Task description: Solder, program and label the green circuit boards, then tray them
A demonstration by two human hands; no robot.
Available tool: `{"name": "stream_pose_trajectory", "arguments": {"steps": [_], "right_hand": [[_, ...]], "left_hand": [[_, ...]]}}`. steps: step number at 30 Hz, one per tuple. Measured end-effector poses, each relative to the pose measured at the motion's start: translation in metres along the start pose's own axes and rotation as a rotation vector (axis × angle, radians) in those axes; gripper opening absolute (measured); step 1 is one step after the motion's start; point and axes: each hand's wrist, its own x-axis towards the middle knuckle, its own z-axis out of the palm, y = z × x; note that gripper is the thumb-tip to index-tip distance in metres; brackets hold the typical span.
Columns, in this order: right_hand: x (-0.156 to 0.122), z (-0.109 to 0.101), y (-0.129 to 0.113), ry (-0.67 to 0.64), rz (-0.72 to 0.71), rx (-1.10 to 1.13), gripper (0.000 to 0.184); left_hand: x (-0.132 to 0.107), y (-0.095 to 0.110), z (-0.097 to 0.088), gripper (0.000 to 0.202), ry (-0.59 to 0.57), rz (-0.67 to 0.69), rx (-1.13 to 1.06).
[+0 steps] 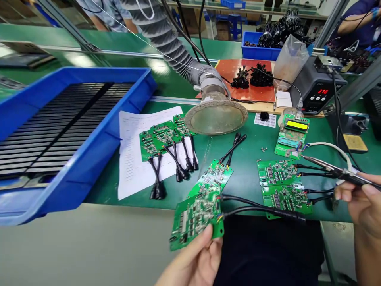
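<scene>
My left hand (202, 254) grips a green circuit board (196, 218) by its lower edge, thumb on top. Two black cables (262, 210) run rightward from this board. Beneath it, partly covered, another circuit board (216, 174) lies on the bench with its cables pointing away. My right hand (366, 198) is closed around slim pointed tweezers (327, 165), their tip directed left towards a small tester board (293, 135) with a lit yellow screen. A whitish cable (330, 147) runs from the tester to the tweezers. Just below the tip lie two circuit boards (279, 172) with number displays.
Several circuit boards (163, 133) rest on a paper sheet (131, 159). A blue tray (104, 190) with black strips fills the left. An extractor hood (217, 117) hangs mid-bench. At right stands a control unit (318, 89) reading 370. People's arms (119, 24) show across the bench.
</scene>
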Motion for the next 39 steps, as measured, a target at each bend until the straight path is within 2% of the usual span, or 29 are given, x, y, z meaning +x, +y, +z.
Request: {"name": "stream_pose_trajectory", "arguments": {"steps": [2,5,9,13,16,18,21,22,23,24,25,27,28,29,31,34,36,39], "right_hand": [[0.002,0.000,-0.001,-0.015,0.008,0.009,0.017],[0.002,0.002,-0.001,-0.035,0.000,-0.003,0.017],[0.000,0.002,0.000,-0.064,0.012,-0.022,0.017],[-0.002,0.000,0.000,-0.074,0.041,-0.057,0.017],[-0.006,0.000,0.003,-0.102,0.100,-0.066,0.017],[-0.011,0.003,0.005,-0.154,0.131,-0.061,0.017],[-0.023,0.012,0.008,-0.264,0.190,-0.076,0.018],[-0.028,0.015,0.010,-0.311,0.212,-0.092,0.018],[-0.033,0.018,0.012,-0.370,0.226,-0.100,0.019],[-0.037,0.020,0.014,-0.440,0.227,-0.095,0.019],[-0.042,0.023,0.016,-0.506,0.224,-0.081,0.020],[-0.051,0.027,0.020,-0.595,0.224,-0.052,0.020],[-0.054,0.029,0.022,-0.610,0.230,-0.046,0.021],[-0.058,0.031,0.024,-0.618,0.236,-0.050,0.021],[-0.063,0.034,0.027,-0.640,0.223,-0.060,0.023],[-0.064,0.037,0.029,-0.733,0.137,-0.065,0.029],[-0.063,0.039,0.030,-0.787,0.085,-0.091,0.034],[-0.062,0.042,0.029,-0.842,0.042,-0.141,0.040]], "left_hand": [[0.001,-0.011,0.024,0.020,0.027,-0.091,-0.176],[0.004,-0.021,0.046,0.022,0.024,-0.093,-0.324],[0.014,-0.034,0.060,0.022,-0.036,-0.049,-0.427],[0.025,-0.041,0.069,0.023,-0.106,0.019,-0.431],[0.030,-0.045,0.065,0.020,-0.205,0.011,-0.334],[0.029,-0.047,0.055,0.013,-0.294,-0.047,-0.219],[0.019,-0.042,0.032,0.014,-0.493,-0.175,0.076],[0.016,-0.037,0.024,0.016,-0.564,-0.179,0.220],[0.013,-0.030,0.017,0.017,-0.611,-0.119,0.387],[0.011,-0.021,0.010,0.015,-0.622,0.020,0.566],[0.011,-0.011,0.005,0.012,-0.585,0.241,0.747],[0.018,0.008,0.001,0.009,-0.388,0.785,1.032],[0.024,0.015,0.000,0.011,-0.302,0.981,1.124],[0.030,0.021,0.001,0.013,-0.242,1.119,1.194],[0.042,0.026,0.005,0.016,-0.211,1.244,1.297],[0.052,0.024,0.012,0.021,-0.217,1.329,1.404],[0.054,0.022,0.016,0.022,-0.204,1.357,1.449],[0.052,0.021,0.020,0.022,-0.178,1.318,1.486]]}}
